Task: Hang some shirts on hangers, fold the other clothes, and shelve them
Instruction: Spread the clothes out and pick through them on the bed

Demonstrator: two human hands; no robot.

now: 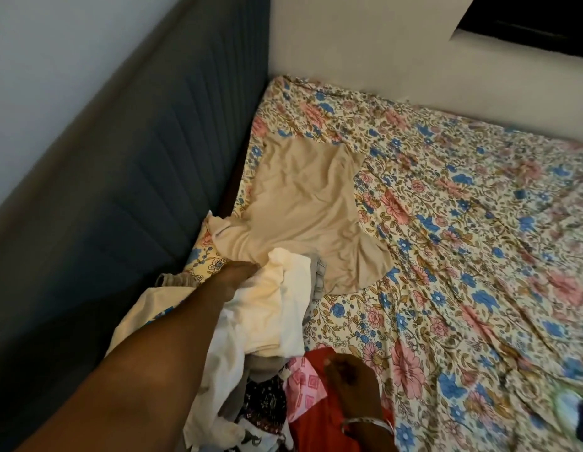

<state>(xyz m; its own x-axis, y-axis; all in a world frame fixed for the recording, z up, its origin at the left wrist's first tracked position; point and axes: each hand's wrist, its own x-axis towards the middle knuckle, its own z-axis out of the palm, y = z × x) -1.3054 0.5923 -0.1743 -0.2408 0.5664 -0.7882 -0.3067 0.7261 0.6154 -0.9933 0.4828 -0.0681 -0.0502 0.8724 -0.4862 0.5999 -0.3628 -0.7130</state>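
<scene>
Nearest, left forearm stretched across the pile point(251, 370) at the bed's near left edge. Largest first: floral sheet point(463, 239) covering the whole bed, wrinkled, bare over its right half and far corner. Blue headboard point(136, 190) hard along the left edge. Beige garment point(303, 210) spread flat near the left edge, its near hem tucked under the pile. White cloth point(270, 305) on top of the heap; red garment point(319, 419) and pink patterned piece point(304, 383) at the near edge. Left hand point(238, 272) reached into the fold where white met beige, fingers buried in fabric, so grip could not be told. Right hand point(348, 376) loosely curled over the red garment, holding nothing visible, bangle point(368, 422) on the wrist.

Likely risks: lifting one piece could drag the layered neighbours along, rumple the flattened beige one, or push cloth into the gap beside the headboard. Ample open sheet to the right for laying out and folding; left edge tight.
</scene>
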